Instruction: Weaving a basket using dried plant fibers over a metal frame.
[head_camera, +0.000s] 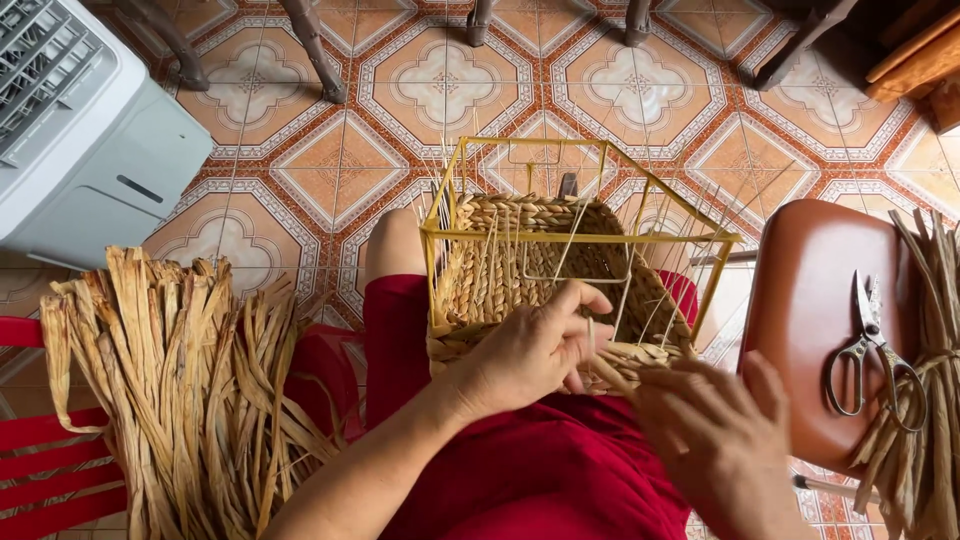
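On the lap, both hands (620, 385) pinch straw strands (640, 355) at the basket's (540, 270) near rim.

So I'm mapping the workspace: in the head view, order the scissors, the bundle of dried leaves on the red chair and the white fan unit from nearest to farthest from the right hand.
1. Scissors, just right of the right hand, on the brown stool.
2. Bundle of dried leaves, far left, past the lap.
3. White fan unit, upper left corner.

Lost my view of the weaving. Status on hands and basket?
Left hand gripping the woven basket rim. Right hand pinching a straw strand. Yellow wire frame surrounds the basket. Scissors idle on the stool.
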